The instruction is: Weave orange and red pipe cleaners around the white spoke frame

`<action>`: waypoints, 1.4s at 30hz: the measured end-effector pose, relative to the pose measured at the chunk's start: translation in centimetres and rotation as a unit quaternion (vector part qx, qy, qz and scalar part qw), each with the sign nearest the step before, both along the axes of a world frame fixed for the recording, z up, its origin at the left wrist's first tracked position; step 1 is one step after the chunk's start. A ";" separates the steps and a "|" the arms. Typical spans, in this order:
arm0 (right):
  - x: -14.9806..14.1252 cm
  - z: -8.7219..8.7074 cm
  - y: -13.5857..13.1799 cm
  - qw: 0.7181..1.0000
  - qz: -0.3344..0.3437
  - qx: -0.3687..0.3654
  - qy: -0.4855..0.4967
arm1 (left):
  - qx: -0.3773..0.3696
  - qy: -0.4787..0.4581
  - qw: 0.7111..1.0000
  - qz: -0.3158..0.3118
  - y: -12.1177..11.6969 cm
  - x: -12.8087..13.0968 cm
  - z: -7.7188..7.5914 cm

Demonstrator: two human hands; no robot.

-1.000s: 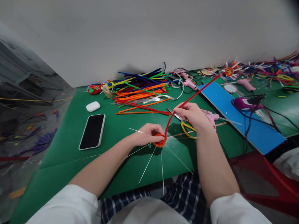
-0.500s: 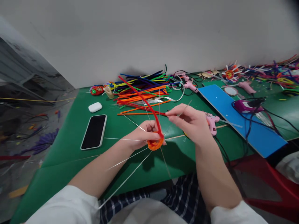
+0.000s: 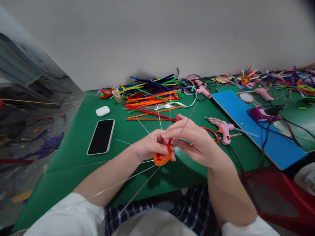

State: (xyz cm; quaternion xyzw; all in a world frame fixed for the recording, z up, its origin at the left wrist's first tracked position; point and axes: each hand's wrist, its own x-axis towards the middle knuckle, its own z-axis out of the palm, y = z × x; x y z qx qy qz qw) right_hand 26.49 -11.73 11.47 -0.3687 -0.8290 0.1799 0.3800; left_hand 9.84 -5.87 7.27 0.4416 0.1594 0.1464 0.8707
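Pinched in my left hand [image 3: 154,144] is a small round weave of orange pipe cleaner [image 3: 161,160], held tilted above the table. Thin stiff wires [image 3: 120,182] radiate from it in several directions, some crossing my left forearm. A red pipe cleaner [image 3: 169,144] joins the weave at its upper right edge. My right hand [image 3: 192,139] is against that edge, fingers closed on the red pipe cleaner and close to my left fingertips. A curved red length [image 3: 213,130] shows beyond my right hand. My right fingers partly hide the join.
Loose coloured pipe cleaners [image 3: 150,96] lie at the back of the green table [image 3: 73,137]. A phone [image 3: 100,137] and white case [image 3: 102,111] are at left. On the right are a pink glue gun [image 3: 222,127], a blue board [image 3: 256,127] and a purple tool [image 3: 263,113] with cables.
The weave tilted up in my left hand. My right hand released the red pipe cleaner, which swung left, then came in to the weave; the strand now bends back toward the right.
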 end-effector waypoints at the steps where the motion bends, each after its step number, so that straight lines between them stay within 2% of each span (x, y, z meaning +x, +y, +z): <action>1: 0.0 0.1 -0.1 1.000 -0.006 0.009 -0.005 | -0.004 -0.007 1.000 -0.002 0.0 0.0 0.0; 9: -0.3 0.6 -1.1 0.994 -0.073 0.079 -0.008 | -0.045 -0.047 0.997 0.033 -0.1 0.1 0.1; 15: -0.4 0.6 -1.4 0.992 -0.095 0.079 -0.004 | -0.048 -0.076 0.994 0.063 -0.2 0.0 0.3; 24: -0.5 0.8 -1.3 0.989 -0.150 0.001 -0.008 | 0.059 -0.040 0.984 0.165 0.3 0.1 0.6; 31: -0.5 0.7 -0.9 0.980 -0.172 -0.073 0.061 | 0.194 0.003 0.948 0.252 0.8 -0.2 1.0; 37: -0.4 0.0 -0.4 0.960 -0.167 -0.175 0.139 | 0.215 0.021 0.925 0.312 0.7 0.0 1.3; 42: -0.4 -0.3 -0.1 0.945 -0.156 -0.229 0.173 | 0.208 0.018 0.917 0.341 0.6 0.3 1.3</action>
